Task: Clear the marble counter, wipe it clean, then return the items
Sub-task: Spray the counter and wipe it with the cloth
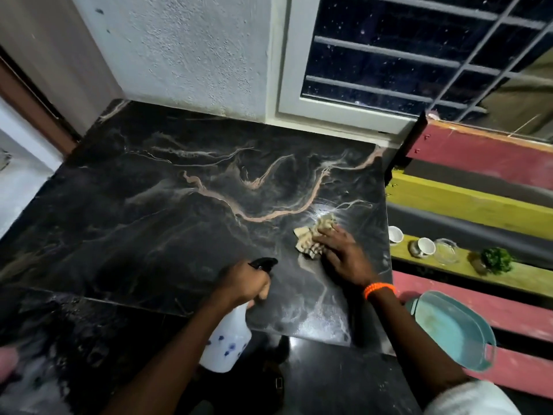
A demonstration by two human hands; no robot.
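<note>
The black marble counter [167, 211] with pale veins fills the middle of the view. My right hand [344, 256] presses flat on a crumpled beige cloth [314, 238] near the counter's right edge, where the surface looks wet and shiny. My left hand [248, 283] grips the neck of a white spray bottle [230, 339] with a black nozzle and blue dots, held over the counter's front edge. On the bench to the right stand two white cups [425, 246], a glass bowl [447, 250], a small green plant [495, 260] and a teal tray [452, 327].
A white textured wall [194, 49] and a barred window [389, 55] stand behind the counter. A red and yellow slatted bench [478, 157] sits right against the counter's right side. A dark floor lies below the front edge.
</note>
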